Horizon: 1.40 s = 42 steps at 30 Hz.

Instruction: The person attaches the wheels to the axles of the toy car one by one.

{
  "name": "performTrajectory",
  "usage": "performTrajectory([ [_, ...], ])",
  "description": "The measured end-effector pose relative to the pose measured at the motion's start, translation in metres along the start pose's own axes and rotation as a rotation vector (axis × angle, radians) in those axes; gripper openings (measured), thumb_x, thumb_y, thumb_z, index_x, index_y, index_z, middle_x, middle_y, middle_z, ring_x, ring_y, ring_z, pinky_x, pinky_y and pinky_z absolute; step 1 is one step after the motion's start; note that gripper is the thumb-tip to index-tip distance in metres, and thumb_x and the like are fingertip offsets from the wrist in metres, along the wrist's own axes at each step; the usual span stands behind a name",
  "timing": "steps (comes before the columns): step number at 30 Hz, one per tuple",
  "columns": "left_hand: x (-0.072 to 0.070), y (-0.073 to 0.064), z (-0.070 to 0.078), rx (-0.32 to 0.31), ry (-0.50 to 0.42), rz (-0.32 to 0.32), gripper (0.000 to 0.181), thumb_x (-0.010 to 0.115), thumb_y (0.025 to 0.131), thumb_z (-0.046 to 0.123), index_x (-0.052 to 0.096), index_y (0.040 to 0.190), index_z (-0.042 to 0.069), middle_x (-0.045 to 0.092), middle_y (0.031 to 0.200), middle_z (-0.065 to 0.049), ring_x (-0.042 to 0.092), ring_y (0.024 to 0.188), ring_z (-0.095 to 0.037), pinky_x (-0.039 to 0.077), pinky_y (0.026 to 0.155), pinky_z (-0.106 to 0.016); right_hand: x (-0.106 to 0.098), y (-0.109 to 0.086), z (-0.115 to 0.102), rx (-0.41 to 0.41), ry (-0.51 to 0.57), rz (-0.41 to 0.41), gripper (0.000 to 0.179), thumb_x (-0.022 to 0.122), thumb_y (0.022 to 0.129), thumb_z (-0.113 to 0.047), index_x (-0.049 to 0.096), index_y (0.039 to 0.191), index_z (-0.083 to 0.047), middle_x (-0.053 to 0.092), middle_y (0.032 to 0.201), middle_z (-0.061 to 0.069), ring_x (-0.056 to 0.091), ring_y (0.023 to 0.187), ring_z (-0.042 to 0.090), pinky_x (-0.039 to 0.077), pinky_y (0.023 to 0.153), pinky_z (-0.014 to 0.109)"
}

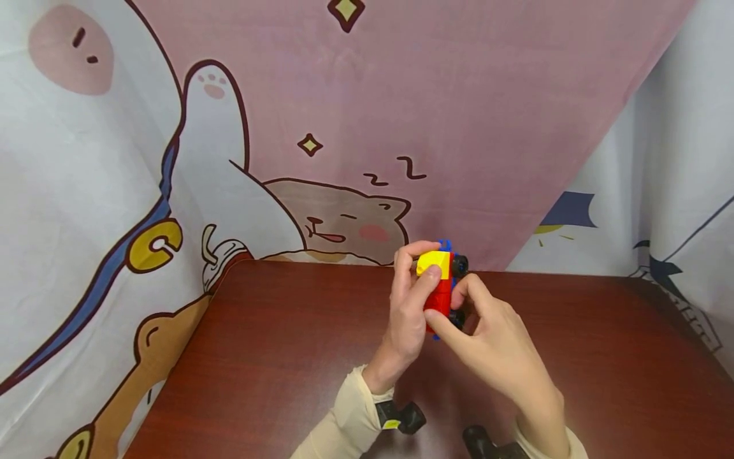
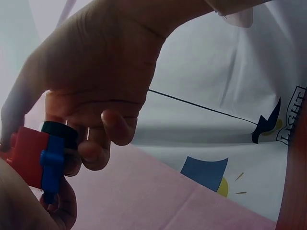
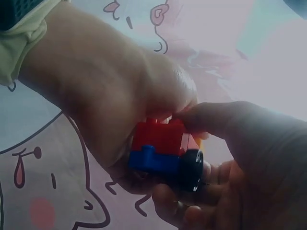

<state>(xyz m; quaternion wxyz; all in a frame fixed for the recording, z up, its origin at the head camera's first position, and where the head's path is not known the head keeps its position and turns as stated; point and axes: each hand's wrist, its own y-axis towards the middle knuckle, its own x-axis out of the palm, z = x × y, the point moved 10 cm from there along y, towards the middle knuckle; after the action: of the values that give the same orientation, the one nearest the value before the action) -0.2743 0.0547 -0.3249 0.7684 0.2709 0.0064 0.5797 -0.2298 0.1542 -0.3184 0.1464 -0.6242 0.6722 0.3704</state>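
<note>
One toy-brick car (image 1: 440, 296), held in both hands over the smooth, reddish-brown worktop (image 1: 275, 344). Left hand (image 1: 406, 312): fingers clamped round its yellow block (image 1: 440, 260) end. Right hand (image 1: 497, 338): thumb and fingers pinching the nearer end. Glossy plastic; studded red blocks (image 3: 156, 136), blue base (image 2: 53, 163), round black wheels (image 1: 460, 265).

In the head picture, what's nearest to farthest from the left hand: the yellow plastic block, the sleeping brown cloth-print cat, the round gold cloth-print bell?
1. Yellow plastic block: touching the left hand, under its thumb.
2. Sleeping brown cloth-print cat: up and left, on the backdrop.
3. Round gold cloth-print bell: much farther left.
</note>
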Motion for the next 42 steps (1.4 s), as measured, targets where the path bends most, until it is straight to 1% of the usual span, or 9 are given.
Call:
performTrajectory([
  [8, -0.003, -0.003, -0.002, -0.036, 0.089, 0.032, 0.053, 0.044, 0.096, 0.024, 0.030, 0.147, 0.022, 0.039, 0.133, -0.010, 0.055, 0.102, -0.015, 0.047, 0.088, -0.026, -0.009, 0.003, -0.002, -0.079, 0.158, 0.103, 0.027, 0.075, 0.087, -0.012, 0.047, 0.087, -0.010, 0.049, 0.065, -0.003, 0.044, 0.051, 0.009, 0.039, 0.046, 0.023],
  [11, -0.006, -0.002, -0.005, -0.065, 0.091, 0.065, 0.051, 0.044, 0.095, 0.023, 0.032, 0.144, 0.017, 0.042, 0.127, -0.011, 0.054, 0.097, -0.014, 0.044, 0.084, -0.027, -0.017, 0.003, 0.003, -0.074, 0.251, 0.162, 0.026, 0.072, 0.088, -0.005, 0.046, 0.089, -0.006, 0.052, 0.068, 0.000, 0.048, 0.054, 0.011, 0.041, 0.047, 0.024],
  [14, -0.002, 0.000, -0.012, -0.134, 0.088, 0.023, 0.043, 0.044, 0.096, 0.023, 0.038, 0.135, 0.009, 0.047, 0.117, -0.009, 0.052, 0.090, -0.012, 0.043, 0.076, -0.025, -0.024, 0.002, 0.007, -0.063, 0.322, 0.217, 0.022, 0.068, 0.090, -0.002, 0.046, 0.090, -0.003, 0.056, 0.072, 0.000, 0.053, 0.061, 0.013, 0.044, 0.051, 0.024],
  [19, 0.014, -0.002, -0.025, -0.258, 0.100, -0.140, 0.039, 0.041, 0.098, 0.029, 0.049, 0.120, -0.002, 0.055, 0.107, -0.016, 0.055, 0.082, -0.007, 0.046, 0.069, -0.022, -0.027, 0.003, 0.010, -0.053, 0.347, 0.230, 0.018, 0.064, 0.092, -0.002, 0.046, 0.091, -0.002, 0.055, 0.076, 0.001, 0.054, 0.064, 0.014, 0.047, 0.054, 0.024],
  [21, 0.016, -0.003, -0.024, -0.253, 0.095, -0.163, 0.038, 0.041, 0.099, 0.028, 0.049, 0.115, -0.005, 0.056, 0.108, -0.023, 0.057, 0.079, -0.007, 0.048, 0.068, -0.020, -0.025, 0.003, 0.011, -0.047, 0.337, 0.209, 0.018, 0.063, 0.093, -0.004, 0.045, 0.092, -0.002, 0.054, 0.077, 0.002, 0.055, 0.065, 0.014, 0.047, 0.055, 0.024],
  [26, 0.010, -0.001, -0.017, -0.177, 0.096, -0.115, 0.031, 0.044, 0.098, 0.021, 0.049, 0.109, -0.007, 0.053, 0.103, -0.028, 0.055, 0.079, -0.006, 0.048, 0.067, -0.018, -0.022, 0.006, 0.009, -0.070, 0.310, 0.182, 0.017, 0.063, 0.094, -0.005, 0.046, 0.091, -0.003, 0.053, 0.083, -0.001, 0.055, 0.068, 0.013, 0.047, 0.057, 0.023],
  [33, 0.002, 0.003, -0.014, -0.112, 0.133, -0.074, 0.028, 0.049, 0.097, 0.019, 0.052, 0.109, -0.006, 0.056, 0.097, -0.026, 0.056, 0.075, -0.005, 0.048, 0.065, -0.018, -0.036, 0.003, -0.001, -0.213, 0.160, 0.292, 0.020, 0.072, 0.085, -0.004, 0.052, 0.089, -0.003, 0.055, 0.100, 0.000, 0.052, 0.090, 0.006, 0.043, 0.078, 0.013],
  [38, -0.003, 0.005, -0.011, -0.081, 0.147, -0.048, 0.027, 0.053, 0.097, 0.018, 0.053, 0.110, -0.006, 0.059, 0.099, -0.030, 0.058, 0.078, -0.005, 0.048, 0.069, -0.018, -0.034, -0.001, 0.004, -0.110, -0.094, 0.256, 0.029, 0.081, 0.080, -0.027, 0.054, 0.085, -0.017, 0.056, 0.075, -0.009, 0.048, 0.068, 0.000, 0.037, 0.060, 0.023],
  [42, -0.006, 0.003, -0.011, -0.083, 0.214, -0.041, 0.029, 0.058, 0.097, 0.025, 0.053, 0.111, 0.000, 0.063, 0.101, -0.024, 0.058, 0.079, -0.004, 0.049, 0.070, -0.019, -0.024, 0.001, 0.006, -0.052, -0.194, 0.181, 0.028, 0.077, 0.083, -0.037, 0.053, 0.082, -0.023, 0.051, 0.062, -0.012, 0.046, 0.057, 0.002, 0.037, 0.053, 0.026],
])
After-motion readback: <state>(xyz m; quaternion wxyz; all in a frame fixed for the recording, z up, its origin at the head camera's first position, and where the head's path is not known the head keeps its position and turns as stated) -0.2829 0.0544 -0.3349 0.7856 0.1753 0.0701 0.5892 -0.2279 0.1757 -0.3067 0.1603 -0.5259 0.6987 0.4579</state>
